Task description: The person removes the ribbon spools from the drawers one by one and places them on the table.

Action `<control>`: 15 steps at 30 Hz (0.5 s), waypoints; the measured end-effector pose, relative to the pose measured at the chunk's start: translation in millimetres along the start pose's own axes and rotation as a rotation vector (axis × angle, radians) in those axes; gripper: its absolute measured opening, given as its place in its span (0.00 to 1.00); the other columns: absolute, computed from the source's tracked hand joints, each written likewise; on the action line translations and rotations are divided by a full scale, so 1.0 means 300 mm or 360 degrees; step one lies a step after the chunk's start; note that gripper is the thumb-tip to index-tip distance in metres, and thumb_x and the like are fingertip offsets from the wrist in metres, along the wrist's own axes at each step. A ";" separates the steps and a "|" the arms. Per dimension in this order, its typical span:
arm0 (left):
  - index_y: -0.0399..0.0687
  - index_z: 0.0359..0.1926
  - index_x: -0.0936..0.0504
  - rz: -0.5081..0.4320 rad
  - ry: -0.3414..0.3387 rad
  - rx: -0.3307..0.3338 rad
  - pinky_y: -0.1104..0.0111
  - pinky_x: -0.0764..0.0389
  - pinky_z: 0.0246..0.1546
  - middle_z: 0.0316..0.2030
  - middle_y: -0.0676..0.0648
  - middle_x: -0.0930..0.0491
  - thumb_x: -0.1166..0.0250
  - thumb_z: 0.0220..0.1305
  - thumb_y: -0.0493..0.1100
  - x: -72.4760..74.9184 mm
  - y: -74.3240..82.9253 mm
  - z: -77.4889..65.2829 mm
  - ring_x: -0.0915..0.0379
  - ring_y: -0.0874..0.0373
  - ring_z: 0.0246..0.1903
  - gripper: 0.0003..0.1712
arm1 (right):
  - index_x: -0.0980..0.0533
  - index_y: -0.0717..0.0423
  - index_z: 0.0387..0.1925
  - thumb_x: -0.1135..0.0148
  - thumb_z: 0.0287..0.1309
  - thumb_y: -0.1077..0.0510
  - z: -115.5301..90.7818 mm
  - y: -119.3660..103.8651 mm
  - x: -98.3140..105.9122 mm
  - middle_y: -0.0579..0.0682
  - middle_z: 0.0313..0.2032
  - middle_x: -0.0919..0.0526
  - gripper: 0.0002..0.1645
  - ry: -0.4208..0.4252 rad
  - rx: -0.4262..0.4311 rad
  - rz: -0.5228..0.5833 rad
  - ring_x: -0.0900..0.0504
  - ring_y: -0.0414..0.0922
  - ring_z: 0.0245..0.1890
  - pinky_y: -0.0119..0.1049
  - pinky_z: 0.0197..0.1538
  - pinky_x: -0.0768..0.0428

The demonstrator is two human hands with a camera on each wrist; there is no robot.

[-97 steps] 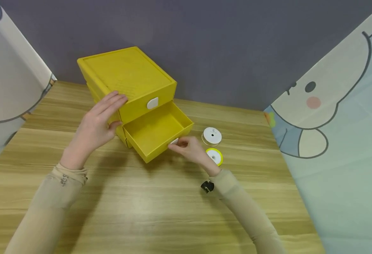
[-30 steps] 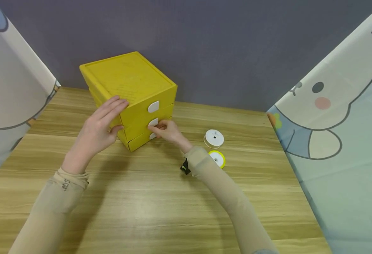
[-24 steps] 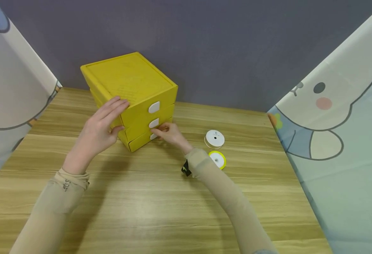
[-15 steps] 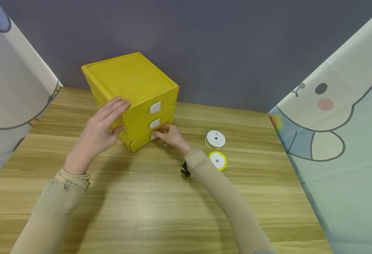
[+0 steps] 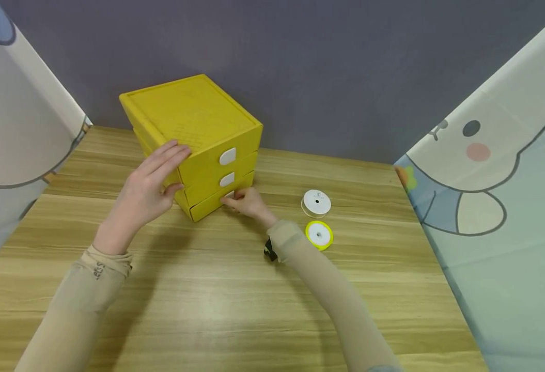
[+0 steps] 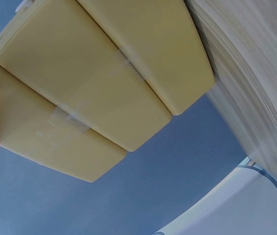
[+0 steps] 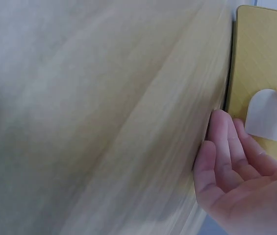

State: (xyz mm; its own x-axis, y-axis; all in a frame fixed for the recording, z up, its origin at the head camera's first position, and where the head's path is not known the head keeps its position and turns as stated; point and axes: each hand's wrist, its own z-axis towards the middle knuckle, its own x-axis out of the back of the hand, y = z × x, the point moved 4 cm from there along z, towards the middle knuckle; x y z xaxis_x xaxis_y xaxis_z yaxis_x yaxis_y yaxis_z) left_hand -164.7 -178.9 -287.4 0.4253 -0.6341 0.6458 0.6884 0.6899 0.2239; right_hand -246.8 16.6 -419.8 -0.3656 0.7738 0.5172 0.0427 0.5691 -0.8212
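Observation:
A yellow cabinet (image 5: 193,116) with three stacked drawers stands at the back left in the head view, every drawer pushed in. Each drawer front bears a white tab handle. My left hand (image 5: 149,191) rests against the cabinet's upper front left corner, fingers straight over the top edge and thumb on its side. At the bottom drawer (image 5: 207,205), my right hand (image 5: 250,202) has thumb and fingertips at the handle (image 7: 265,115). In the right wrist view the thumb lies at one edge of this handle and the fingers curl along the other side, close to the table.
A white spool (image 5: 316,202) and a yellow-rimmed white spool (image 5: 318,235) sit on the wooden table (image 5: 216,310), right of the cabinet. By my right sleeve shows a small black object (image 5: 269,250), partly hidden. A dark wall (image 5: 300,77) rises behind.
The middle drawer, pulled out in the oldest frame, is now shut. My right hand has gone from its handle down to the bottom drawer's handle. My left hand stays at the corner.

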 end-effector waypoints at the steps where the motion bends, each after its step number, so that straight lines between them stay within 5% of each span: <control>1: 0.35 0.61 0.27 0.0001 0.0002 -0.0002 0.62 0.29 0.68 0.60 0.38 0.25 0.30 0.37 0.18 0.000 0.001 0.001 0.33 0.42 0.64 0.44 | 0.20 0.67 0.23 0.33 0.55 0.47 -0.002 0.002 0.001 0.49 0.16 0.23 0.24 0.0000 -0.0012 -0.0005 0.36 0.34 0.14 0.22 0.15 0.40; 15: 0.35 0.62 0.27 -0.0013 0.0014 -0.0004 0.63 0.30 0.68 0.60 0.38 0.25 0.30 0.38 0.17 0.000 -0.004 0.003 0.33 0.42 0.64 0.44 | 0.20 0.59 0.21 0.36 0.57 0.43 -0.076 0.049 0.024 0.42 0.15 0.29 0.23 -0.0035 -0.0081 -0.0233 0.32 0.37 0.21 0.23 0.20 0.34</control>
State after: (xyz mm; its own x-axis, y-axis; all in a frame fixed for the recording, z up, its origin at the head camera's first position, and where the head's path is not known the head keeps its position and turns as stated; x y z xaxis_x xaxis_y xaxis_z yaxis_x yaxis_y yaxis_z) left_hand -166.0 -179.4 -287.1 0.4250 -0.6428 0.6373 0.6935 0.6837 0.2272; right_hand -227.5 37.0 -422.7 -0.3917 0.6758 0.6244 0.0342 0.6889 -0.7241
